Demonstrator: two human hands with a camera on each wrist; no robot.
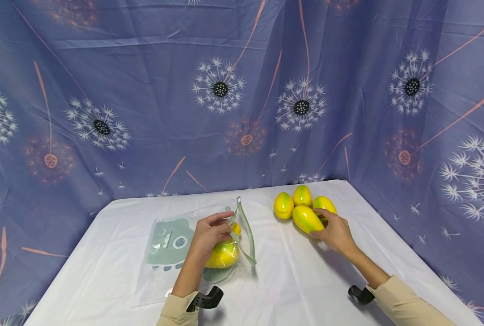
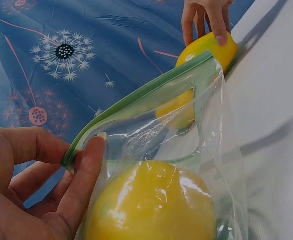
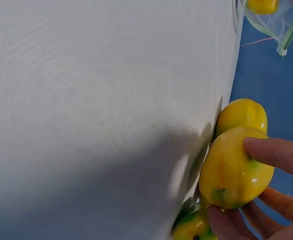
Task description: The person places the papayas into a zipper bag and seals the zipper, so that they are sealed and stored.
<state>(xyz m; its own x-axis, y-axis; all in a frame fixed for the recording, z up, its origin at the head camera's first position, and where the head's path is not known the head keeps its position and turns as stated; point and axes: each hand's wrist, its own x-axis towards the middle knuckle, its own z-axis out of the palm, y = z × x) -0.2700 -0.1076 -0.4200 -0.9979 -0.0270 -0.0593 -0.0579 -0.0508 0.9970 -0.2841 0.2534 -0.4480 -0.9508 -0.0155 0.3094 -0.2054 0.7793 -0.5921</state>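
My left hand [image 1: 211, 235] pinches the green zip edge of a clear zip bag [image 1: 170, 246], whose mouth gapes toward the right. Inside the bag lies a yellow-green mango [image 2: 154, 205], with another bit of yellow [image 1: 236, 228] showing behind the film. On the right, my right hand [image 1: 336, 233] grips a second mango [image 1: 306, 219], thumb on one side and fingers on the other. In the right wrist view this mango [image 3: 234, 170] overlaps a mango behind it [image 3: 242, 117]. Another mango [image 3: 194, 227] shows below the fingers.
Close around the gripped mango sit three more mangoes, one at the left [image 1: 283, 206], one behind [image 1: 302, 196] and one at the right [image 1: 324, 204]. A white cloth [image 1: 274, 290] covers the table. A blue dandelion-print curtain [image 1: 164, 113] hangs along its back and sides.
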